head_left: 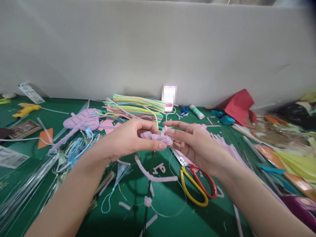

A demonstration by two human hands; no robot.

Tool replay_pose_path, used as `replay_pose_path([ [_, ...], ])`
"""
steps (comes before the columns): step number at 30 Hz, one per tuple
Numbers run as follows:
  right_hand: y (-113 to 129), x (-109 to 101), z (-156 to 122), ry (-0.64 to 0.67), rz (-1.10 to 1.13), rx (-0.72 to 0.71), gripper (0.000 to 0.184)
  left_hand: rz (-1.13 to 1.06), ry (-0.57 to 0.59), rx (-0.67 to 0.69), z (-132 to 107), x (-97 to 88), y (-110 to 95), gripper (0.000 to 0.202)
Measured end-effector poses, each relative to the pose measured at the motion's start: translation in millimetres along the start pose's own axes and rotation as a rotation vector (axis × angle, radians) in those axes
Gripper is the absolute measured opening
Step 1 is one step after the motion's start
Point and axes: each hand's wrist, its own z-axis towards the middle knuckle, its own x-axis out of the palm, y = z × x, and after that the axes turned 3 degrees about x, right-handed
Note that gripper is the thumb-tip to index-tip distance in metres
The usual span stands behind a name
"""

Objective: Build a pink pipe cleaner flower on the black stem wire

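My left hand (133, 138) and my right hand (190, 141) meet above the green table (170, 200), both pinching a small lilac pipe-cleaner flower (158, 136). The left thumb and fingers close round its left side. The right fingertips grip its right side. A thin dark stem (149, 177) hangs down from the flower. A bent lilac pipe cleaner (153, 172) lies on the table just below.
Scissors (197, 181) with red and yellow handles lie under my right wrist. A pile of coloured pipe cleaners (135, 107) sits behind, a lilac leaf shape (81, 121) and a yellow glue gun (24, 109) at left, a glue stick (197, 112) and coloured paper (239, 103) at right.
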Motion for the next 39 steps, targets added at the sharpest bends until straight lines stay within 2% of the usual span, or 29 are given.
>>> replay_pose_path([
  [2,-3,-1,1,0.064,0.076,0.088,0.022,-0.016,0.002,0.021,0,0.0,0,0.017],
  [4,-6,-2,2,0.097,0.123,0.128,0.019,-0.010,0.012,0.011,0,0.5,-1,0.018],
  [8,-6,-4,1,0.031,0.129,0.114,0.027,0.073,-0.012,-0.027,-1,1.9,-3,0.024],
  [11,-4,-6,0,0.022,0.130,0.102,0.028,0.055,-0.006,0.002,-2,-0.2,-3,0.025],
  [16,-10,-9,1,0.104,0.166,0.173,0.022,-0.022,0.088,0.019,-4,-9.4,2,0.020],
  [20,-17,-12,2,0.203,0.132,0.305,0.011,-0.030,0.107,0.021,-3,-10.9,5,0.018],
  [23,-21,-15,4,0.244,0.133,0.319,0.010,-0.020,0.107,0.020,-1,-8.5,6,0.019],
  [29,-22,-20,7,0.201,0.163,0.309,0.024,0.011,0.103,0.035,0,-6.3,6,0.023],
  [33,-20,-19,6,0.177,0.129,0.268,0.025,0.018,0.120,0.017,-1,-6.6,5,0.021],
  [36,-19,-18,5,0.091,0.123,0.204,0.031,-0.001,0.117,0.013,-1,-6.3,3,0.018],
  [39,-21,-18,3,-0.018,0.101,0.089,0.041,-0.037,0.063,0.008,0,-5.3,2,0.017],
])
